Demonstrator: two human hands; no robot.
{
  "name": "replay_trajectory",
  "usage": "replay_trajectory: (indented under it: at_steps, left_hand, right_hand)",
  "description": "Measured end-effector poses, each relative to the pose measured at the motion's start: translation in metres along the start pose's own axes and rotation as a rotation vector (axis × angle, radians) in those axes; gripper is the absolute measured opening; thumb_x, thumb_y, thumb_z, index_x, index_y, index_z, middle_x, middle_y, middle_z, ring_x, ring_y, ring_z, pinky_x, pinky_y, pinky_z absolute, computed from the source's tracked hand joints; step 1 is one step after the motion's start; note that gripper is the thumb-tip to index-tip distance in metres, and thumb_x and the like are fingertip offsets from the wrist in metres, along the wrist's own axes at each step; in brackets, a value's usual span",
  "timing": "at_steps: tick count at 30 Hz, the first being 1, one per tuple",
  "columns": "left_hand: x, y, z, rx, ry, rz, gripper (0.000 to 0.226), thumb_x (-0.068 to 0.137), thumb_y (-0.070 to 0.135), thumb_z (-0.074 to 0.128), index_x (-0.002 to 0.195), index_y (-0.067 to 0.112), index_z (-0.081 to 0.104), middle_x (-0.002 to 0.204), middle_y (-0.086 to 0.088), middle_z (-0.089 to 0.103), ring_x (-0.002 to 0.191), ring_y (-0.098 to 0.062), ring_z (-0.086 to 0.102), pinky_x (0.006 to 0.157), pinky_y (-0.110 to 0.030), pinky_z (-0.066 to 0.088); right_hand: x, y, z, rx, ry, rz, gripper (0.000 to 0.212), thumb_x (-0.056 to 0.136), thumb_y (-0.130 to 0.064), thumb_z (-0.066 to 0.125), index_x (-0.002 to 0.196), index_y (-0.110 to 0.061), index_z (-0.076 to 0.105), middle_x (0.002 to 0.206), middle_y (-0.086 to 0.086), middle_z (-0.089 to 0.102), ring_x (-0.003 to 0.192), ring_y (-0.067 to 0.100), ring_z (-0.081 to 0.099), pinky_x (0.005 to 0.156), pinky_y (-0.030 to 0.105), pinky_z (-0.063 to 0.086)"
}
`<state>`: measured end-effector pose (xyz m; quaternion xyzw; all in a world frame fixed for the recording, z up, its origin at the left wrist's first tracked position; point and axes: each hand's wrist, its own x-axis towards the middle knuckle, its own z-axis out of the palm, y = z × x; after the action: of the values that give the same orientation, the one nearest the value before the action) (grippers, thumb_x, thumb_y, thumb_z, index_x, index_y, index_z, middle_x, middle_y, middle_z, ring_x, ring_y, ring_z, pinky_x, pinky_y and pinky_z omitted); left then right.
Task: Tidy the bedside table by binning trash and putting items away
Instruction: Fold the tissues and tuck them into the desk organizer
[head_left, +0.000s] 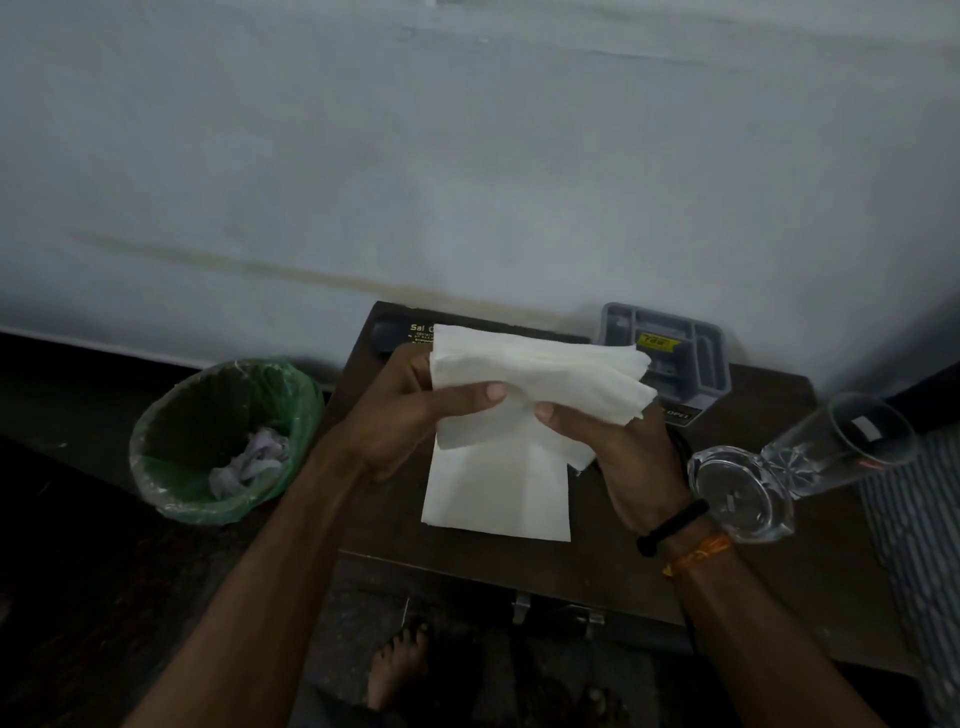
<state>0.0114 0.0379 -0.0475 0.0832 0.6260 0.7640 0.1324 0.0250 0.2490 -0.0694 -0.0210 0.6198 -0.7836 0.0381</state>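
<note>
Left hand (410, 415) and right hand (613, 447) both clamped on paper napkins (540, 384) above bedside table (753, 415). Judged step: stacking napkins; next, storing in grey organiser (711, 358).

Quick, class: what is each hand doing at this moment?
Left hand: closed on the stack of white paper napkins, thumb on top.
Right hand: closed on the same stack from the other side.

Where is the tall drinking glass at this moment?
In the head view, the tall glass stands at the table's right edge, just behind the glass ashtray and right of the grey organiser.
</note>
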Motion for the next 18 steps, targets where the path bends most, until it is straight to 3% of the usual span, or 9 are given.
replay_trajectory:
  at_steps: [3,6,9,15,18]
  left_hand:
    - [-0.001,-0.010,-0.007,0.113,0.003,-0.014,0.038,0.079,0.001,0.072,0.115,0.012,0.068,0.109,-0.005,0.074,0.101,-0.022,0.070,0.077,-0.030,0.058]
    - [-0.001,-0.023,-0.016,0.302,-0.031,-0.096,0.040,0.077,-0.002,0.076,0.112,0.018,0.069,0.102,0.004,0.076,0.099,-0.014,0.070,0.076,-0.025,0.058]
    - [0.000,-0.029,-0.022,0.456,-0.090,-0.088,0.039,0.078,-0.007,0.074,0.113,0.012,0.071,0.104,0.004,0.075,0.098,-0.009,0.069,0.081,-0.025,0.055]
    - [0.002,-0.028,-0.025,0.335,0.006,-0.055,0.036,0.081,0.000,0.075,0.115,0.011,0.071,0.107,0.000,0.075,0.098,-0.011,0.071,0.079,-0.023,0.057]
    - [0.005,-0.030,-0.025,0.444,-0.012,-0.046,0.033,0.083,0.004,0.074,0.116,0.004,0.070,0.111,-0.006,0.074,0.104,-0.018,0.070,0.089,-0.032,0.056]
  right_hand:
    - [0.004,0.014,0.004,-0.048,-0.023,-0.010,0.045,0.078,0.010,0.072,0.120,-0.003,0.063,0.115,0.012,0.071,0.105,0.025,0.069,0.081,0.034,0.059]
    - [0.006,0.037,0.004,-0.165,-0.035,0.080,0.049,0.073,0.013,0.076,0.113,-0.012,0.065,0.113,0.007,0.072,0.104,0.022,0.069,0.081,0.034,0.059]
    - [0.006,0.048,0.002,-0.204,0.007,0.089,0.043,0.070,0.014,0.077,0.102,-0.015,0.069,0.104,0.006,0.073,0.099,0.025,0.070,0.082,0.037,0.059]
    - [0.010,0.047,0.000,-0.123,0.049,0.100,0.043,0.072,0.012,0.077,0.107,-0.012,0.069,0.106,0.007,0.075,0.097,0.021,0.072,0.080,0.037,0.060]
    - [0.010,0.049,-0.001,-0.204,0.057,0.103,0.036,0.069,0.009,0.081,0.093,-0.017,0.073,0.091,-0.003,0.077,0.089,0.014,0.072,0.080,0.037,0.055]
